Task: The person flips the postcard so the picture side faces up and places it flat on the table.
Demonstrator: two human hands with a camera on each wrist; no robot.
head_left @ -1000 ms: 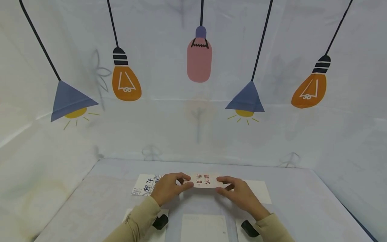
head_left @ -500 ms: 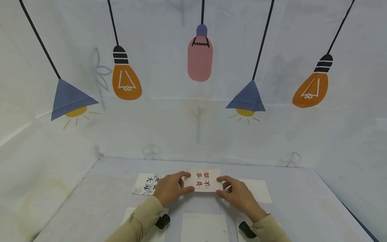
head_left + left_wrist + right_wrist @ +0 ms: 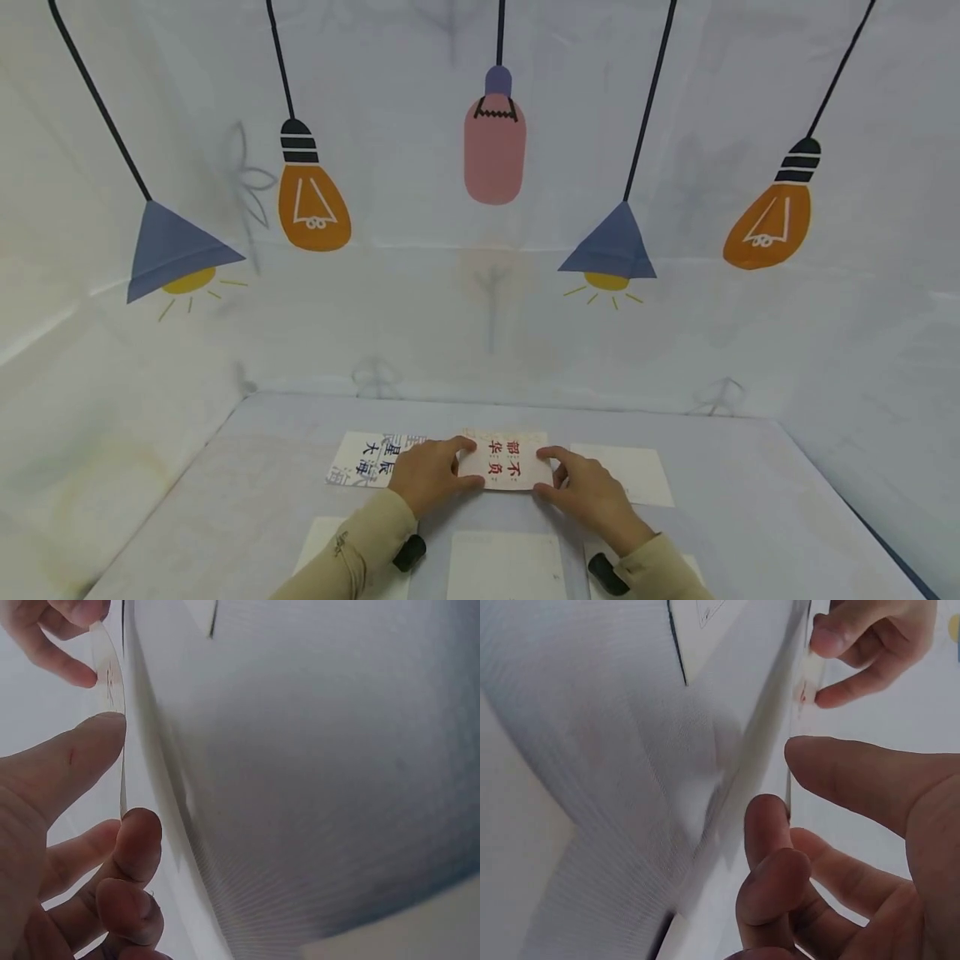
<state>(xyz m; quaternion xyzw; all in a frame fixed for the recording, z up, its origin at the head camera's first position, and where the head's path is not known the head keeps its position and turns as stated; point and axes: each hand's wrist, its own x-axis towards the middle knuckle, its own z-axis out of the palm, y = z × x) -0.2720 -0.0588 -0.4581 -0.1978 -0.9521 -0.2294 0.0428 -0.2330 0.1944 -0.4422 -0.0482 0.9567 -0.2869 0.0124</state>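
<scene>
Both hands hold a white card [image 3: 504,463] with red Chinese characters, turned sideways, over the far middle of the table. My left hand [image 3: 427,475] pinches its left edge between thumb and fingers; my right hand [image 3: 592,492] pinches the right edge. In the left wrist view the card [image 3: 109,679] appears nearly edge-on and slightly bowed. The right wrist view shows only a thin strip of the card [image 3: 805,690] between the two hands. A card with blue characters [image 3: 367,460] lies just left of the left hand and is partly covered by it.
On the far right lies a pale card [image 3: 633,475], partly behind the right hand. Nearer the front are a left pale card [image 3: 318,533] under the sleeve and a middle one [image 3: 506,567]. Another lies beneath the right wrist. A white wall with printed lamps stands behind the table [image 3: 750,500].
The red-lettered card has tilted up to show more of its face and come slightly nearer. Both hands have shifted a little towards me with it, keeping their grip.
</scene>
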